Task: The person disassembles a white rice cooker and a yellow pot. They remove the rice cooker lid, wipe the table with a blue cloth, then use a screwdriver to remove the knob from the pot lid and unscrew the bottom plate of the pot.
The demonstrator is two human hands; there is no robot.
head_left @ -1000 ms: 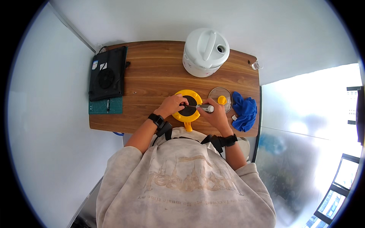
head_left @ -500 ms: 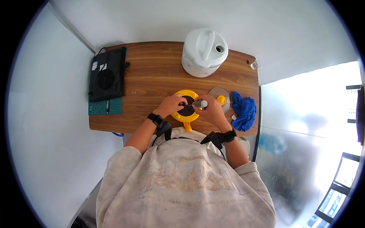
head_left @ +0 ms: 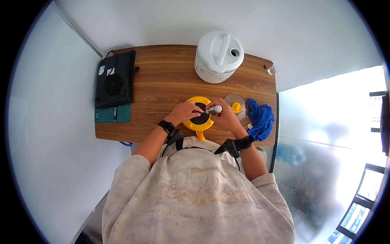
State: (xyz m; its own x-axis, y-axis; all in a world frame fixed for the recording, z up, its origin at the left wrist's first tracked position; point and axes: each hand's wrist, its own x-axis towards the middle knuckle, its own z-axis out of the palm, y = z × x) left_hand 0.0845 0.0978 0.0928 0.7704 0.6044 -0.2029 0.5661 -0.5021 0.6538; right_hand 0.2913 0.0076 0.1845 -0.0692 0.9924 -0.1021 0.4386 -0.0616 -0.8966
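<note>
Gripping grey tool [head_left: 214, 109] in closed right hand [head_left: 226, 118] | left hand [head_left: 186, 112] fingers curled on yellow pan [head_left: 198, 118] | glass lid [head_left: 237, 107] at 3 o'clock

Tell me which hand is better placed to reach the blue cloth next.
Right. The right hand holds a grey tool over the yellow device, nearer the blue cloth on the table's right. The left hand rests on the device's far side.
</note>
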